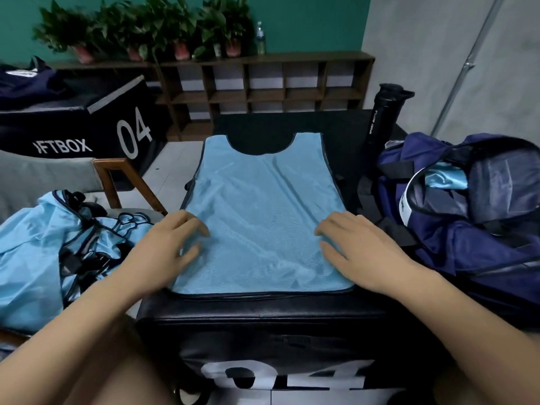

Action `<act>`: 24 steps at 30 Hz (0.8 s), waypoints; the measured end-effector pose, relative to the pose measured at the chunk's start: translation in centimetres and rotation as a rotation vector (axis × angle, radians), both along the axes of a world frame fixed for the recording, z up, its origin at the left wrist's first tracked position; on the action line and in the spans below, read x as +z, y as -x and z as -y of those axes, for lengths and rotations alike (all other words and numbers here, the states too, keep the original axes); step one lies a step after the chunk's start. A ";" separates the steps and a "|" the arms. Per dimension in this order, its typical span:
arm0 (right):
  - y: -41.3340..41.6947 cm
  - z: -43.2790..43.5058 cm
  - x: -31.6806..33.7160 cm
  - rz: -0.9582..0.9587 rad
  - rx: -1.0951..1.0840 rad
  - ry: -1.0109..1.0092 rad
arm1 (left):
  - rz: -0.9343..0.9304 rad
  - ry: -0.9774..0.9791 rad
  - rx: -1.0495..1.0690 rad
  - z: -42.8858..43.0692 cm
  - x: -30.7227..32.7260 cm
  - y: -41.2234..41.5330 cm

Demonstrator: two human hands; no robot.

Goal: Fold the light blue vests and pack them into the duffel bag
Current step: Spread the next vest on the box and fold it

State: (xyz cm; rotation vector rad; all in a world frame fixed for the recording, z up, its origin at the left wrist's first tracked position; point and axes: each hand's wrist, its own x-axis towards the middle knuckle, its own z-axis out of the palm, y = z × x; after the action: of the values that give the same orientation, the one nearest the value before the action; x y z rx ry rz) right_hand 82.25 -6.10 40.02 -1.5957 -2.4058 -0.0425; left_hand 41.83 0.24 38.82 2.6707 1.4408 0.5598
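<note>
Okay, we saw the black box point(263, 311), open duffel bag point(467, 217) at its right, light blue vest point(263, 211) flat on top. Left hand point(166, 247) and right hand point(359, 249) rested on it, fingers apart, gripping nothing. Slick mesh might slide, skewing the fold.

duffel bag point(467, 229) runs off rt edge; inside mostly hidden, just a bit of blue fabric point(447, 178) shows. vest pile point(35, 244) cut by left edge, count unclear. plants point(140, 27) blurred.
</note>
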 end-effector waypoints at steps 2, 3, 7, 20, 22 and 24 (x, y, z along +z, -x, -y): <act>1.2 -2.1 -0.1 0.014 -0.027 0.051 | -0.071 -0.005 0.011 -2.6 -0.2 -0.8; 1.7 -3.1 -0.3 0.011 -0.035 0.071 | -0.103 -0.002 0.011 -3.7 -0.3 -1.2; 2.4 -6.5 -1.6 0.003 -0.081 0.171 | -0.138 0.075 0.028 -6.4 -0.7 -2.2; 0.0 -6.9 -1.0 0.350 -0.411 0.253 | -0.188 0.211 0.058 -8.0 0.3 1.4; 0.6 -7.9 0.3 0.375 -0.419 0.251 | -0.152 0.188 0.077 -9.4 0.7 0.9; 1.5 -9.4 1.2 0.344 -0.383 0.239 | -0.124 0.146 0.073 -11.3 0.7 0.2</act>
State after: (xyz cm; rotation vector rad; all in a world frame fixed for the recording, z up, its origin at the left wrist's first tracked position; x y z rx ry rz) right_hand 80.76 3.28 41.24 -2.3113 -2.3723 -0.1118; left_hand 41.64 11.50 39.56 2.5886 1.5509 0.2855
